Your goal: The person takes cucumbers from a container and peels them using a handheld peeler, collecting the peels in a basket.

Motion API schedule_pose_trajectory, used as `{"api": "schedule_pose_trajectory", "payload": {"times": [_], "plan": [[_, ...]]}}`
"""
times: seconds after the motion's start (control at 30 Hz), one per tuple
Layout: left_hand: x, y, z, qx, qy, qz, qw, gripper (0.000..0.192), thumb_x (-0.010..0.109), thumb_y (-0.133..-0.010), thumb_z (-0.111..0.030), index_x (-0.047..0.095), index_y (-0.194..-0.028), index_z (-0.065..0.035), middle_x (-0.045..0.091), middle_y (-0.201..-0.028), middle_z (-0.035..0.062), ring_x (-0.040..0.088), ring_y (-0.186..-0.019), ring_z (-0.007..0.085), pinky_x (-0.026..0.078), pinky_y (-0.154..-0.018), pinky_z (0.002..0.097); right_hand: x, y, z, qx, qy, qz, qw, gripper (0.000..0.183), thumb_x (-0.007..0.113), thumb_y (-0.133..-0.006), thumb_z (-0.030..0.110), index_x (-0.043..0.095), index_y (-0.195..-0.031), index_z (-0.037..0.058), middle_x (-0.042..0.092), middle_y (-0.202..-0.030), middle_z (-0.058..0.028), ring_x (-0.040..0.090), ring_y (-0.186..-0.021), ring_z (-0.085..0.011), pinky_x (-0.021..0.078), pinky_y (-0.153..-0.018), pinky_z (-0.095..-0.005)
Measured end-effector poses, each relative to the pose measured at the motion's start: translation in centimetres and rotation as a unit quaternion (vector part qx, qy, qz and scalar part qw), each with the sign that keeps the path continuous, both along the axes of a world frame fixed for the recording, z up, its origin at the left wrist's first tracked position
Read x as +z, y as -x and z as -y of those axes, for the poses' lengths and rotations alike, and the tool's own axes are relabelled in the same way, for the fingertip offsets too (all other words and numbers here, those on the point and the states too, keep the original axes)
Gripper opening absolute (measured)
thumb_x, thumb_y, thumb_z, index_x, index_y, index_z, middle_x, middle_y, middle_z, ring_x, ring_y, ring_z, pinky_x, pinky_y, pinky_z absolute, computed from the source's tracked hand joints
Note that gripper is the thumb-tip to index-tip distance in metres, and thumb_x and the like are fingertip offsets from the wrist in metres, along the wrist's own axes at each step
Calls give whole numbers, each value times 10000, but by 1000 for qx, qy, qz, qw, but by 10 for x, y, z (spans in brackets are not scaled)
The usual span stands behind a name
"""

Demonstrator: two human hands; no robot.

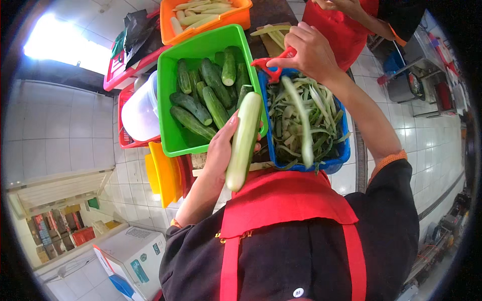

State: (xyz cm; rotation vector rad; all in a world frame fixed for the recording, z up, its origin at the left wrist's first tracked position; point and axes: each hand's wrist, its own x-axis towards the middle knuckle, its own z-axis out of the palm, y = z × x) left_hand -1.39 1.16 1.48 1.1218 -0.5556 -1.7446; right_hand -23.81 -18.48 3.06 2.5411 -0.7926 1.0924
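Note:
My left hand (pixel 222 145) is closed around a cucumber (pixel 244 141), pale where the skin is off and still dark green along its right edge. In my right hand (pixel 310 52) is a red vegetable peeler (pixel 272 64), raised over the far side of a blue bin (pixel 340 160). Tangled cucumber peels (pixel 297 116) fill that bin, and one blurred strip of peel (pixel 301 124) hangs above them. Left of it stands a green bin (pixel 165 145) with several unpeeled cucumbers (pixel 216 81) inside. The held cucumber overlaps its near right corner.
Beyond the green bin, an orange bin (pixel 244 19) holds several peeled cucumbers (pixel 199 11). A person in a red apron (pixel 340 34) stands at the far right. Left are a translucent plastic container (pixel 141 109) and yellow plastic items (pixel 162 175). A white box (pixel 131 252) lies lower left.

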Motion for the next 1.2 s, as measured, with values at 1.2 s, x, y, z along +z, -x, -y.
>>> {"api": "schedule_pose_trajectory", "payload": {"times": [1.2], "plan": [[-14,-5,18,59,-73,-84,992,486,480,-1010,-429,570,-1187,15,654,-909,154,658,-718,248,554,-655,355,17,-18,-32,-20,-85,20,996,591,688,-723,657,520,-600,104,521,-713,-91,552,-709,-279,444,-632,-418]]}}
